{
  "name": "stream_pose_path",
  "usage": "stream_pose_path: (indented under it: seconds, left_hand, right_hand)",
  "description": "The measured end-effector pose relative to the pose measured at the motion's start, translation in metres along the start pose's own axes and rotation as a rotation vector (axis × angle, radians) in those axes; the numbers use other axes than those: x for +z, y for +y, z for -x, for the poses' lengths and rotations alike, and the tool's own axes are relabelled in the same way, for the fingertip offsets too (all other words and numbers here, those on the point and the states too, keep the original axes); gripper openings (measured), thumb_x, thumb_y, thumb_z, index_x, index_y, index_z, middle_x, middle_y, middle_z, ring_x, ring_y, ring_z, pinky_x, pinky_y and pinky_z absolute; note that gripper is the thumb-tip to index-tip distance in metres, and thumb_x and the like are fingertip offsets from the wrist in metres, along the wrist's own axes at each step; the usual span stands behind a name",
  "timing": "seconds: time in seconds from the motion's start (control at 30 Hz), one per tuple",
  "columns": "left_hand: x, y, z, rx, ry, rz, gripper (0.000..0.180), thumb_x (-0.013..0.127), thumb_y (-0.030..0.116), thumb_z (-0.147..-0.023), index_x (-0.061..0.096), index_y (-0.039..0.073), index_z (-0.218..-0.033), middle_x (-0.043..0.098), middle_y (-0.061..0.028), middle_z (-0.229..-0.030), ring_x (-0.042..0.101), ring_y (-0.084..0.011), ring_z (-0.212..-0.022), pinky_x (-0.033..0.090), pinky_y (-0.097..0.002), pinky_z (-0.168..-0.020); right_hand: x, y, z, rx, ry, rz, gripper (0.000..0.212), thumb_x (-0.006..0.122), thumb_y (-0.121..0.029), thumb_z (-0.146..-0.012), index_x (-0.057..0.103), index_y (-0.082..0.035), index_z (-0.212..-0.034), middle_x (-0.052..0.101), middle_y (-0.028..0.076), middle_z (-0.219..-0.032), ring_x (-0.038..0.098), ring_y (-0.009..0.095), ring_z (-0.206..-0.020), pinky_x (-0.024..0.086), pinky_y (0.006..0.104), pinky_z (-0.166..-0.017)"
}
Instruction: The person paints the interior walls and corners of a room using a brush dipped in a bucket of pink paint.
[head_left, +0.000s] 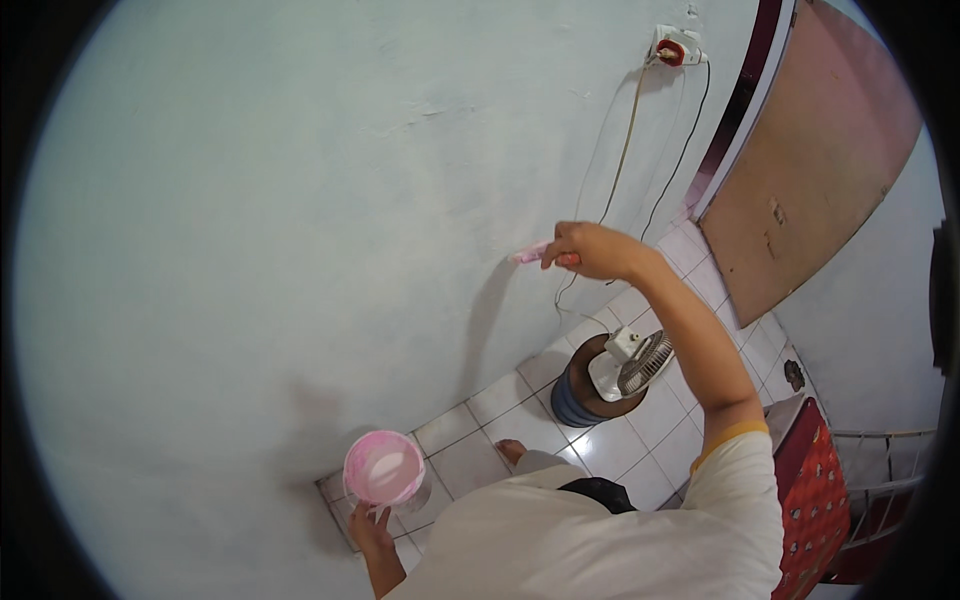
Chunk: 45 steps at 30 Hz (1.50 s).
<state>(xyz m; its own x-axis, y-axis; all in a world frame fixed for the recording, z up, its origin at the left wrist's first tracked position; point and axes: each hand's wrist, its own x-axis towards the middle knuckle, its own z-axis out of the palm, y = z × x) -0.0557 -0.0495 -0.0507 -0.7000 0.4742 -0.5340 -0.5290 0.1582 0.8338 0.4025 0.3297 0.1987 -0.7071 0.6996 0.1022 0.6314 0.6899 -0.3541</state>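
Observation:
My right hand (597,250) is closed around a paintbrush (532,253) with pink on it, its tip pointing left toward the pale wall (300,180). The brush casts a long shadow on the wall; whether the tip touches the surface I cannot tell. Low at the left, my left hand (372,527) grips a small pink-rimmed bucket (384,440) near its underside and side. Pale pinkish-white paint (388,465) lies inside the bucket, whose mouth faces up.
A fan (645,362) stands on a round blue-sided drum with a brown top (600,400), below my right arm. Cords hang from a wall socket (672,50). A brown board (810,150) leans at the right, above a red patterned cloth (815,500). White tiles (525,425) cover the floor.

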Motion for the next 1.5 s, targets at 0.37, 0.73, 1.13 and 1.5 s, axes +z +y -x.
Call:
stream_pose_path:
  seconds: [0.37,0.73,1.13,1.5]
  left_hand:
    - [0.009,0.013,0.022,-0.003,0.014,0.011,0.036,0.061,0.013,-0.086,0.047,-0.005,-0.113,0.055,-0.0160,-0.108,0.055,-0.0290,-0.107,0.054,-0.0499,-0.089]
    - [0.008,0.010,0.012,-0.011,-0.001,0.019,0.039,0.062,0.014,-0.089,0.045,-0.007,-0.116,0.055,-0.0175,-0.111,0.056,-0.0280,-0.106,0.053,-0.0510,-0.090]
    - [0.000,0.007,0.015,0.009,0.026,0.041,0.038,0.063,0.013,-0.088,0.045,-0.007,-0.114,0.053,-0.0178,-0.110,0.055,-0.0284,-0.103,0.054,-0.0502,-0.088]
    - [0.007,0.014,0.014,0.019,0.007,0.053,0.033,0.062,0.012,-0.087,0.046,-0.007,-0.110,0.055,-0.0162,-0.105,0.056,-0.0264,-0.100,0.055,-0.0503,-0.085]
  right_hand:
    - [-0.166,-0.087,-0.008,-0.052,0.099,0.123,0.020,0.065,0.000,-0.086,0.074,-0.009,-0.102,0.064,0.007,-0.092,0.063,0.023,-0.086,0.051,0.0323,-0.078]
    - [-0.026,-0.026,-0.026,0.073,-0.246,-0.003,0.021,0.061,-0.010,-0.088,0.073,-0.016,-0.103,0.062,0.011,-0.100,0.060,0.029,-0.100,0.049,0.0399,-0.087]
    - [-0.125,-0.098,-0.019,-0.035,0.119,0.051,0.022,0.066,0.000,-0.083,0.074,-0.009,-0.102,0.066,0.010,-0.094,0.064,0.028,-0.085,0.051,0.0364,-0.076]
    - [-0.042,-0.045,-0.063,-0.093,-0.053,0.023,0.021,0.061,-0.007,-0.086,0.073,-0.011,-0.103,0.066,0.012,-0.097,0.063,0.031,-0.094,0.050,0.0391,-0.083]
